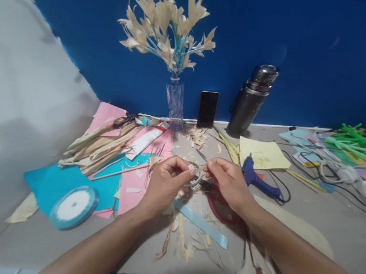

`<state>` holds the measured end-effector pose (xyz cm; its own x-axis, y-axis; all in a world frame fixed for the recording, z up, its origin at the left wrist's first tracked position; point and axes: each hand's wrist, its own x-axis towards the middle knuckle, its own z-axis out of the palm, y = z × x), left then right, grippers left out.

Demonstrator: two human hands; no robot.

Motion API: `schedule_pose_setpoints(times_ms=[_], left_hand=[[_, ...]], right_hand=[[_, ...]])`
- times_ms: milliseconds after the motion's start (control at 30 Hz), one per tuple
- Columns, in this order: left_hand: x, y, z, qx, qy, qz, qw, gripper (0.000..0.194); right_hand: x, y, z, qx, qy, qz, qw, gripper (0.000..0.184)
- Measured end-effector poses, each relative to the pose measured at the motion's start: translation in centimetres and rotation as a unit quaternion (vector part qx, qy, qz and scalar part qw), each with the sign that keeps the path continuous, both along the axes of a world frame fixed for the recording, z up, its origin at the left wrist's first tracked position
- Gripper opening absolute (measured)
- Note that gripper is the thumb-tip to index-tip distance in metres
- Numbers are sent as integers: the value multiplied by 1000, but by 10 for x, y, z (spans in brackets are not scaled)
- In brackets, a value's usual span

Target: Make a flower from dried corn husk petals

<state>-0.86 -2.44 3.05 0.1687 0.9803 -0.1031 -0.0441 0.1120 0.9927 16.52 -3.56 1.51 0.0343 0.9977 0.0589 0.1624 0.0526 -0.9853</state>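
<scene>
My left hand (168, 183) is closed, its thumb and fingers pinching a small white ring (195, 181) that looks like a narrow roll of tape. Close to the ring's right side, my right hand (227, 181) is closed in a pinch; what sits between its fingertips is too small to make out. Red-handled scissors (216, 209) lie on the table under my right hand. Below both hands a short strip of light blue ribbon (201, 224) rests among dry husk scraps (180, 241).
Left are a ribbon spool (74, 207), blue paper (39, 178) and dried husks (95, 147). Behind stand a glass vase (175, 103) of husk flowers (168, 26), a phone (207, 109) and a thermos (250, 105). A blue glue gun (259, 178), cables and green pipe cleaners (352, 144) lie right.
</scene>
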Motion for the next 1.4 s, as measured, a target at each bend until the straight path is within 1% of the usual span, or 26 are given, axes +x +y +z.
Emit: schedule_pose_setpoints(times_ms=[67, 133, 200, 267, 367, 433, 500, 600, 700, 767, 833, 900, 1067, 1133, 1267, 1400], left_hand=[[1, -2, 2, 9, -2, 0, 1000, 26], [2, -2, 2, 17, -10, -4, 1000, 26], [2, -3, 2, 28, -15, -16, 999, 26], [2, -3, 2, 37, -12, -30, 999, 26], [2, -3, 2, 33, 3, -44, 998, 24], [1, -2, 1, 14, 7, -47, 999, 23], [-1, 0, -1, -10, -9, -53, 998, 23], [-2, 2, -3, -34, -37, -61, 997, 24], [-3, 3, -3, -29, -30, -53, 998, 23], [-2, 3, -1, -25, -20, -48, 998, 21], [-2, 2, 1, -21, -5, -48, 999, 20], [-2, 2, 2, -7, 14, -50, 999, 20], [-2, -1, -1, 64, 50, -31, 996, 19], [-1, -3, -3, 97, 69, -21, 993, 17], [0, -6, -3, 141, 94, -13, 985, 14], [1, -6, -1, 147, 89, 0, 985, 14]], right_hand=[[3, 3, -1, 2, -10, -11, 1000, 37], [4, 3, -1, -5, -3, -2, 1000, 42], [5, 2, 1, -17, 17, 36, 999, 49], [5, -1, 4, -33, 27, 90, 995, 55], [3, -5, 8, -35, 16, 147, 988, 55], [2, -6, 10, -16, -14, 160, 987, 53], [0, -6, 11, 15, -66, 153, 986, 46], [-2, -7, 10, 74, -146, 118, 979, 30], [-3, -8, 9, 118, -174, 91, 973, 19], [-2, -8, 10, 128, -171, 82, 974, 15], [-1, -9, 11, 121, -162, 77, 976, 14], [0, -9, 13, 96, -153, 74, 981, 13], [0, -8, 18, 4, -97, 77, 992, 11], [0, -7, 19, -17, -75, 84, 993, 13], [1, -6, 19, -11, -78, 80, 994, 12], [1, -6, 19, -2, -94, 74, 993, 15]])
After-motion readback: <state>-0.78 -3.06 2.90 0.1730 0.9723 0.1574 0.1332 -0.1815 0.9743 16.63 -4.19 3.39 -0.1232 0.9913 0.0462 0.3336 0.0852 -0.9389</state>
